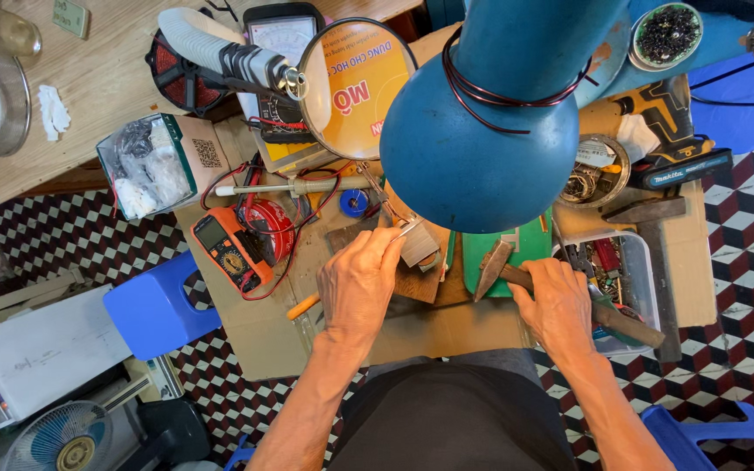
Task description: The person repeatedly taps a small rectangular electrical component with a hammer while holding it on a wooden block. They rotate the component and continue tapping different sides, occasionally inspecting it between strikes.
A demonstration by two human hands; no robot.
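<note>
My left hand (359, 283) is closed around metal tweezers (392, 212) whose tips point up and left; beside the fingers lies a small grey metal block (421, 244) on a brown board. My right hand (558, 305) grips the wooden handle of a tool (630, 324) whose pointed metal head (490, 269) rests on a green mat (530, 246). A large blue lamp shade (482, 122) hangs over the work and hides part of the mat and bench.
An orange multimeter (230, 249) with red leads lies left. A round magnifier (355, 78) sits above it, a soldering iron (294, 187) beside it. A clear bin of parts (647, 262), a hammer (652, 218) and a cordless drill (678, 144) stand right. A blue stool (154, 310) and fan (58, 436) are on the floor.
</note>
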